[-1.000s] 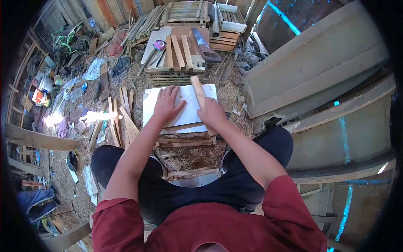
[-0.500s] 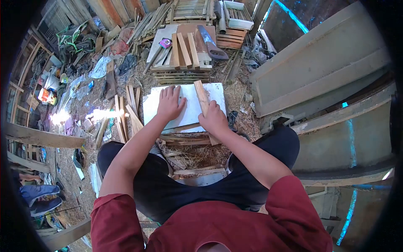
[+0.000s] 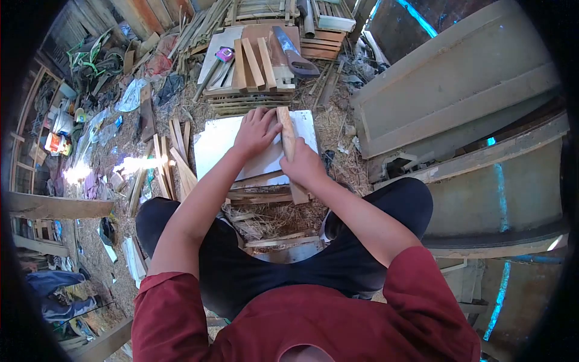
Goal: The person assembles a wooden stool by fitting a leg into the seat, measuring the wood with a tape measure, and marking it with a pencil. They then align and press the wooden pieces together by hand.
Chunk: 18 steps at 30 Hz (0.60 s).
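Note:
A short wooden strip (image 3: 288,136) lies lengthwise over the white board (image 3: 214,148) in front of me. My right hand (image 3: 303,164) is wrapped round its lower part, and the strip's near end sticks out below the hand, past the board's edge. My left hand (image 3: 257,133) rests on the board just left of the strip, fingers spread and thumb tip close to the wood; whether it touches is hard to tell. Beyond, a stack bears wood pieces (image 3: 253,63), a handsaw (image 3: 292,53) and a pink tape measure (image 3: 224,54).
Loose wood strips (image 3: 163,160) lie left of the board. A large grey panel (image 3: 452,90) leans at the right. A wooden beam (image 3: 60,205) juts in from the left. Another person's leg (image 3: 54,282) shows at the lower left. Wood slats and debris cover the ground.
My left hand has moved right, towards the strip. The strip has turned more upright in view and its near end now shows below my right hand. The view has shifted slightly.

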{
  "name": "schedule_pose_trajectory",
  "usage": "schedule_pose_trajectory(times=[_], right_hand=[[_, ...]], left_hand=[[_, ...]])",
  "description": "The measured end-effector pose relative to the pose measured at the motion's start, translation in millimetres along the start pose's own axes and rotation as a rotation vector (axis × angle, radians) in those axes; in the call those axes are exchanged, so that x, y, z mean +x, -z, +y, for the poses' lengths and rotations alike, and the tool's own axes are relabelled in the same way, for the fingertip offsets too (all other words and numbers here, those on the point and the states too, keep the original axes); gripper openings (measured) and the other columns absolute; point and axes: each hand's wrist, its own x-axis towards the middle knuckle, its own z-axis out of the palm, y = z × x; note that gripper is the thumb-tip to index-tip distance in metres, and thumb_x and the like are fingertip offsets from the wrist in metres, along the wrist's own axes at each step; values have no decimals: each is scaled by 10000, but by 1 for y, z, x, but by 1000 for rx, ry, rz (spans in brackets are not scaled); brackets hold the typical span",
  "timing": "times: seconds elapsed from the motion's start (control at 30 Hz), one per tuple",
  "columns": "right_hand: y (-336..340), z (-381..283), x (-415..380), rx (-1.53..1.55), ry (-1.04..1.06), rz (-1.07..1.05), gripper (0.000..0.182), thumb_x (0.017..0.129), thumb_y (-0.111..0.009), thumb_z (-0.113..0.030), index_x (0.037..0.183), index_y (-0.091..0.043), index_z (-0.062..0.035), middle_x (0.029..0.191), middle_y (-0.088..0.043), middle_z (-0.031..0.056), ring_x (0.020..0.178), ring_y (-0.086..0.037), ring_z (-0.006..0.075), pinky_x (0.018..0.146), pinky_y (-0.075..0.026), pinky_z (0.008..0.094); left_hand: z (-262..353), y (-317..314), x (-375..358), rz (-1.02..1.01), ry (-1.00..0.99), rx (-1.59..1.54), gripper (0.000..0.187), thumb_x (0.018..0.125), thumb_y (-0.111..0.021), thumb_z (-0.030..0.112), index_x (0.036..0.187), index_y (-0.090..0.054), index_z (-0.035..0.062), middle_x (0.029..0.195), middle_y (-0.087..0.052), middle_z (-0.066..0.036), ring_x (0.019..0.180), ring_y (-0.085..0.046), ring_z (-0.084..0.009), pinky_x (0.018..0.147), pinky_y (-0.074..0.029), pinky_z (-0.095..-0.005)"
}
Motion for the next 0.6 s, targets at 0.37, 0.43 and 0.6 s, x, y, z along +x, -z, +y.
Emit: schedule_pose_trajectory(times=[0.37,0.43,0.6], right_hand=[[14,14,17,194,-50,187,480,879,-657,-328,1154,-515,39,1082,-692,325,1059,-667,529,946,-526,572],[12,11,17,229,-49,193,483,877,-661,-323,1163,-513,38,1085,-692,326,1062,-667,525,943,-527,566],[12,6,15,323,12,228,495,866,-679,-309,1180,-508,34,1102,-693,329,1070,-670,510,938,-528,541]], left_hand=[[39,76,-50,-534,-166,406,1314,601,-866,761,1679,-270,304,1696,-228,-281,1548,-274,-508,1229,-317,-594],[34,80,-44,-544,-174,372,1262,625,-872,724,1667,-301,301,1677,-276,-273,1521,-329,-503,1201,-375,-555],[37,89,-39,-585,-255,393,1132,681,-907,509,1631,-373,201,1575,-436,-282,1333,-561,-504,1048,-546,-503]])
